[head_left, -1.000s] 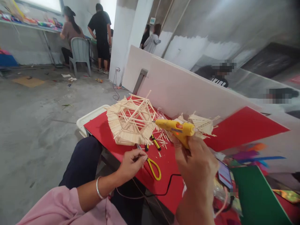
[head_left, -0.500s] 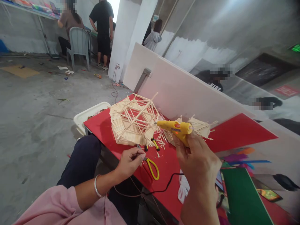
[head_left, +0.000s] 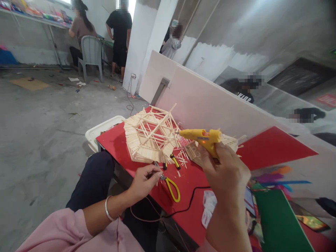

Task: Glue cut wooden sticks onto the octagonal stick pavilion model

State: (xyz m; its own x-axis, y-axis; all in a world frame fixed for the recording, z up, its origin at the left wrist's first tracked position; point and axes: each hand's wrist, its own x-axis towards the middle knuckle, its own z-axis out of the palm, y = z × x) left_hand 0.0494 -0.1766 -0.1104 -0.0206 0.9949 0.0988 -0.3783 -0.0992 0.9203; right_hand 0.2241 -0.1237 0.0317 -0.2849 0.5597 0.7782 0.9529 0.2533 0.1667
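My right hand (head_left: 227, 166) is wrapped round a yellow glue gun (head_left: 202, 137), whose nozzle points left near the right edge of a wooden stick structure (head_left: 147, 154). The structure has layered stick walls and crossing sticks on top. Closer to me, my left hand (head_left: 147, 177) is closed in a pinch; whatever its fingertips hold, if anything, is too small to make out. Beside those fingers lie yellow-handled pliers (head_left: 172, 189). A yellow-and-black tool (head_left: 174, 161) and loose short sticks (head_left: 183, 158) lie between structure and glue gun.
A red table (head_left: 191, 178) carries everything, with a white board (head_left: 210, 101) standing behind it. The black cord (head_left: 193, 194) runs across the front edge. A white glove (head_left: 208, 208) and green board (head_left: 282, 220) are at right. Several people are in the background.
The glue gun and my right hand have moved slightly right, drawing the nozzle away from the structure. My left hand stays pinched in about the same place. The view has shifted a little.
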